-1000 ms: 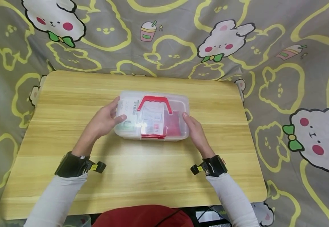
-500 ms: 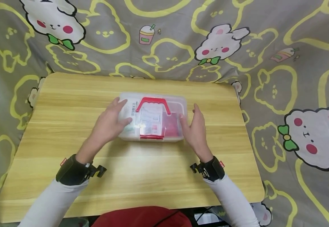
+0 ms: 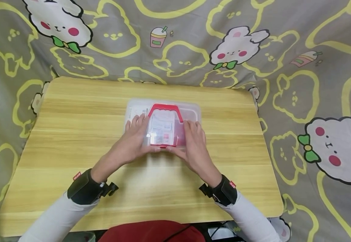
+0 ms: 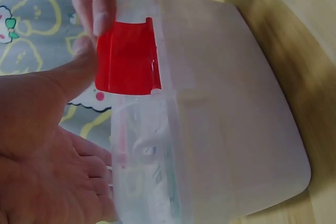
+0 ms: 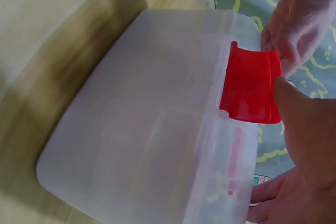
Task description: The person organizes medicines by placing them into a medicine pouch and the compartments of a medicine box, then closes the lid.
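A clear plastic storage box (image 3: 191, 109) with a red carry handle (image 3: 164, 107) on its lid stands on the table. My left hand (image 3: 133, 141) rests on the left of the lid, fingers spread and nearly straight. On the right part of the lid lies my right hand (image 3: 196, 144), its fingers close together. Both thumbs reach in to the red latch (image 4: 128, 59) at the middle of the near side. In the right wrist view, the thumb is right at the outer edge of that latch (image 5: 252, 85), which sticks out from the wall.
White papers and a pink-red item (image 3: 179, 132) show through the lid. The wooden table (image 3: 72, 134) stretches around the box. A grey patterned cloth (image 3: 184, 33) hangs behind it and at both sides.
Both hands have moved from the box's left and right ends inward over the lid, and the thumbs have come together at the front latch. The box has hardly shifted.
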